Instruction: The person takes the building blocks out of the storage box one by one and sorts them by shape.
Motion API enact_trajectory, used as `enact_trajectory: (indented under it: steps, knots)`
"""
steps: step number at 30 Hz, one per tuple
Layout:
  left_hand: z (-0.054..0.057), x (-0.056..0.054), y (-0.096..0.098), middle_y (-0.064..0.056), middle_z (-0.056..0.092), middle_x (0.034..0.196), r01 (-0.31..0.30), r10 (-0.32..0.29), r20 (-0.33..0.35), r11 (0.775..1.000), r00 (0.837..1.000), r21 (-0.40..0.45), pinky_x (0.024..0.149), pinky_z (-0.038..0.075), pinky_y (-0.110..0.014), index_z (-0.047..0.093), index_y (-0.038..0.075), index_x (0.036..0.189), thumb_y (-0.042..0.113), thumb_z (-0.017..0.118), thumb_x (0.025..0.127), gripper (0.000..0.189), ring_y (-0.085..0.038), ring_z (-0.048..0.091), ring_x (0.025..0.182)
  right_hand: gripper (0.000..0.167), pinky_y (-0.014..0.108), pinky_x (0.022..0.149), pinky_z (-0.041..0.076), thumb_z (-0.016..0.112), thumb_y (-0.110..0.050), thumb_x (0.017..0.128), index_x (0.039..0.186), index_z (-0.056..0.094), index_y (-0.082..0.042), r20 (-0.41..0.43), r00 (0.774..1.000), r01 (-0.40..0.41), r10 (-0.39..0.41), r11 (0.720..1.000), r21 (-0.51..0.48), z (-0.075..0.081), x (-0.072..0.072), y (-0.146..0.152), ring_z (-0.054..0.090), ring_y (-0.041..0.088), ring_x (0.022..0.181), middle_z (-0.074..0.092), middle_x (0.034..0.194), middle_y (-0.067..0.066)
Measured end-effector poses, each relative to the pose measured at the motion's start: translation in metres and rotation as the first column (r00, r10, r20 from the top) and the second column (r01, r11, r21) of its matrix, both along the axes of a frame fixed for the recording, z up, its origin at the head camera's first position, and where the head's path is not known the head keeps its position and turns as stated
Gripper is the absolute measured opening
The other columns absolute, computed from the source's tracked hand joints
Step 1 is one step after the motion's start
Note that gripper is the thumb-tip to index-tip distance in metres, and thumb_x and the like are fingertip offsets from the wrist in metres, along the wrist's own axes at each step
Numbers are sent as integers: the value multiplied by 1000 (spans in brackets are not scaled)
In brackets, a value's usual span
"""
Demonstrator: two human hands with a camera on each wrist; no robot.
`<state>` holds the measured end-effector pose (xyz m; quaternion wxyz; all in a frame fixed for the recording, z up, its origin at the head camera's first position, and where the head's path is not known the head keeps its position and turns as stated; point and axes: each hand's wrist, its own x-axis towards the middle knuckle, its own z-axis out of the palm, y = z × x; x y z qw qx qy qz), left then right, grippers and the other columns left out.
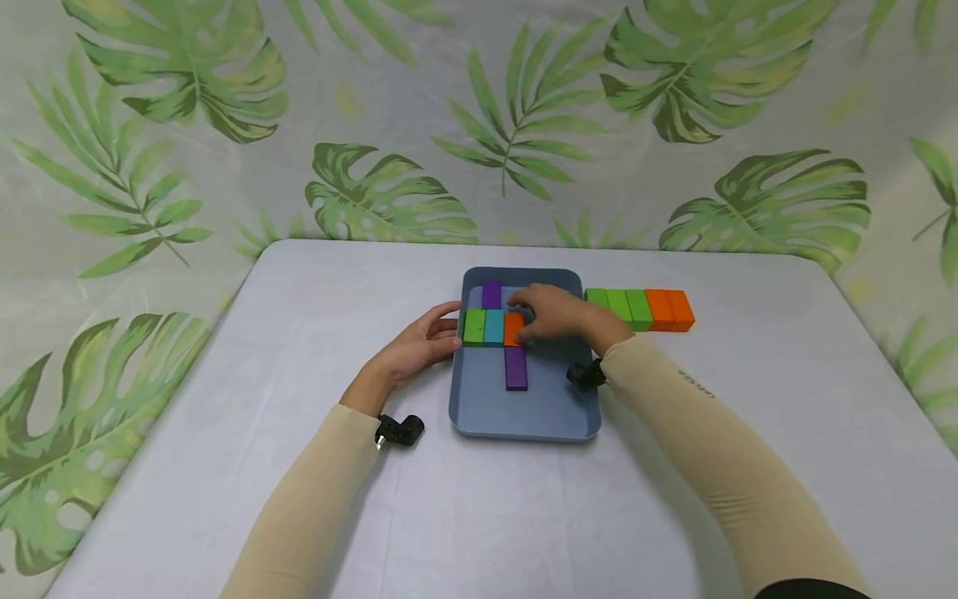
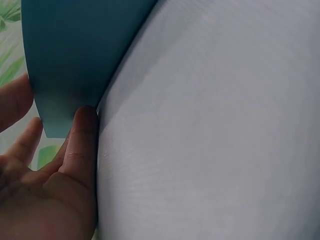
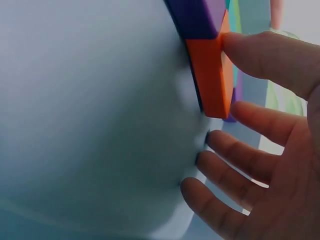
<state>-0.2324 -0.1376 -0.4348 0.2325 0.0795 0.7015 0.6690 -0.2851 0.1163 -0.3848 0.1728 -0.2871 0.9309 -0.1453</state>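
The right hand (image 1: pixel 552 311) pinches the orange block (image 1: pixel 512 329) between thumb and index finger, its other fingers spread low, seemingly for a fine grip that spares the neighbours. The left hand (image 1: pixel 422 343) has its fingers loosely extended against the left side of the blue-grey tray (image 1: pixel 479 408), probably to keep it from sliding. Inside the tray, the orange block forms the right end of a short row, beside the teal block (image 1: pixel 494 326) and the green block (image 1: pixel 475 326). A near purple block (image 1: pixel 516 368) touches the orange one; a far purple block (image 1: pixel 491 294) sits beyond the teal. Right of the tray on the counter (image 1: pixel 464 516), green spares (image 1: pixel 618 308) and orange spares (image 1: pixel 659 309) stand lined up, presumably within easy right-hand reach
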Motion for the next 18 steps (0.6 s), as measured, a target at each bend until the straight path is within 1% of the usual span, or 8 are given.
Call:
enact_trajectory:
  steps: [4, 9, 11, 13, 16, 18]
  knots:
    - [0, 0, -1, -21, 35, 157, -3, 3, -1, 1000, 1000, -4, 119, 34, -50, 22, 18, 159, 1, 54, 98, 71, -34, 37, 145, 59, 53, 113, 39, 71, -26, 88, 140, 53, -3, -16, 1000, 4, -4, 1000, -4, -2, 1, 0, 50, 38, 130, 53, 142, 21]
    - [0, 0, 0, -21, 36, 156, -3, 3, -1, 1000, 1000, -7, 119, 34, -50, 23, 18, 159, 1, 54, 98, 71, -34, 38, 145, 52, 52, 111, 42, 65, -17, 90, 138, 54, -3, -33, 999, 0, -2, 999, -38, -5, 1, 1, 53, 36, 125, 57, 137, 21]
    - [-1, 0, 0, -20, 36, 156, -3, 3, 3, 1000, 1000, -5, 119, 34, -50, 23, 18, 159, 1, 54, 98, 71, -33, 38, 145, 50, 51, 110, 43, 64, -17, 91, 138, 55, -4, -40, 999, -7, 5, 999, -35, -5, 1, 2, 53, 35, 123, 58, 136, 21]
    - [-1, 0, 1, -20, 36, 157, -1, 1, 5, 1000, 1000, -5, 119, 34, -50, 23, 19, 159, 1, 54, 98, 70, -33, 38, 145, 52, 51, 110, 42, 67, -21, 90, 139, 56, -6, -43, 999, -8, 8, 1000, -22, -6, 1, 3, 53, 34, 123, 57, 136, 20]
    - [-1, 0, 1, -20, 36, 157, -1, 1, 4, 1000, 1000, -7, 119, 34, -50, 23, 19, 159, 1, 54, 98, 70, -33, 38, 145, 58, 52, 111, 42, 71, -26, 88, 141, 54, -8, -31, 1000, 6, -6, 1000, -4, -5, 2, 4, 52, 35, 123, 55, 138, 19]
    - [0, 0, 1, -20, 35, 157, -1, 1, 1, 1000, 1000, -8, 119, 34, -50, 23, 19, 158, 1, 54, 98, 70, -33, 37, 145, 62, 52, 110, 42, 74, -26, 86, 142, 53, -8, -29, 999, 17, -16, 1000, 4, -6, 2, 3, 52, 35, 122, 55, 138, 19]
